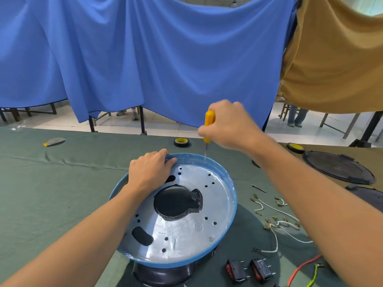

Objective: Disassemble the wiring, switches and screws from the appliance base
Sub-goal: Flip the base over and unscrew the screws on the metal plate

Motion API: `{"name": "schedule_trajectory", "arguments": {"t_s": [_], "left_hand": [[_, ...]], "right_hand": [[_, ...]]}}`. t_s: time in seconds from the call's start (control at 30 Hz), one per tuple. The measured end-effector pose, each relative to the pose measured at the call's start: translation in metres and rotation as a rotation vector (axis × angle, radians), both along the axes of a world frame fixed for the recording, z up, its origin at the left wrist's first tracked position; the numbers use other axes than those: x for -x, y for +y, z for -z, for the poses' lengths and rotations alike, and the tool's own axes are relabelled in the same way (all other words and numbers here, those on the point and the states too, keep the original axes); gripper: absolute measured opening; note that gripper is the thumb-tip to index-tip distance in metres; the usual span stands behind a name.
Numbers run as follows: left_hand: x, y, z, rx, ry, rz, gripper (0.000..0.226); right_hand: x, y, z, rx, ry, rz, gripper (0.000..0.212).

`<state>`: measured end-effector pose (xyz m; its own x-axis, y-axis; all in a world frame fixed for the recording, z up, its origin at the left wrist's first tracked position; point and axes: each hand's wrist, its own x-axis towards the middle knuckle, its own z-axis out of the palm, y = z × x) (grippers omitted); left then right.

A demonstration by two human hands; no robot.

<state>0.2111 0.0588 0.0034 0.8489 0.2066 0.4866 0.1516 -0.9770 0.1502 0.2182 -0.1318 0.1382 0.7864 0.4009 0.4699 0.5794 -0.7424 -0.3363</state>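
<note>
My right hand [228, 125] is closed in a fist round the yellow handle of the screwdriver [209, 119]. The shaft points down to the far inner edge of the appliance base [234, 200]. The tip is blurred, so I cannot tell whether it is seated in a fastener.

My left hand [150, 169] lies palm-down on the far left of the base, with its fingers curled over the blue rim to steady it.

The base sits on the green cloth [51, 193], directly in front of me between my forearms.

Handling, as I judge it:
- The base is rigid and fairly light. It will rotate or slide on the cloth under driver torque, so hold the rim.
- The rim is the best grip. It appears film-covered and may be slippery.
- The metal plate [182, 228] is thin sheet. Its cut-out edges may be sharp, so keep fingers clear.
- One screw [211, 238] shows near the front right. It is small and easily lost.

Outward to the right lie the white wires [275, 212], limp with stiff terminals, so lift them by the terminals. The two switches [237, 270] lie at front right, already out of the base. A tape roll [182, 142] lies beyond the base.
</note>
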Motion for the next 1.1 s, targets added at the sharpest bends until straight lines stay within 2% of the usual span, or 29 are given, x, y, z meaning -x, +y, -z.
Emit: {"name": "schedule_trajectory", "arguments": {"t_s": [0.13,0.23,0.3,0.37,0.43,0.53,0.6,0.67,0.8,1.1], "left_hand": [[0.001,0.010,-0.001,0.063,-0.022,-0.055,0.036],[0.003,0.021,-0.002,0.143,-0.047,-0.122,0.036],[0.005,0.028,-0.002,0.183,-0.057,-0.160,0.037],[0.006,0.033,-0.002,0.211,-0.044,-0.183,0.038],[0.008,0.035,-0.003,0.202,-0.015,-0.195,0.038],[0.012,0.033,-0.005,0.155,0.020,-0.196,0.037],[0.015,0.034,-0.007,0.139,0.029,-0.195,0.037],[0.017,0.039,-0.009,0.144,0.026,-0.200,0.038],[0.024,0.052,-0.011,0.178,-0.007,-0.215,0.039],[0.040,0.078,-0.011,0.283,-0.003,-0.255,0.039]], "right_hand": [[0.001,-0.018,-0.023,-0.379,-0.068,0.048,0.022],[-0.003,-0.038,-0.023,-0.635,-0.060,0.083,0.030],[-0.013,-0.049,-0.016,-0.706,-0.042,0.125,0.028],[-0.022,-0.056,-0.003,-0.637,0.041,0.155,0.022],[-0.027,-0.058,0.015,-0.513,0.216,0.075,0.018],[-0.023,-0.054,0.052,-0.179,0.432,-0.039,0.017],[-0.018,-0.050,0.076,0.072,0.437,-0.027,0.010],[-0.014,-0.047,0.093,0.203,0.442,-0.024,0.009],[-0.012,-0.047,0.108,0.257,0.531,-0.042,0.013],[-0.012,-0.035,0.124,0.261,0.561,-0.090,0.027]]}}
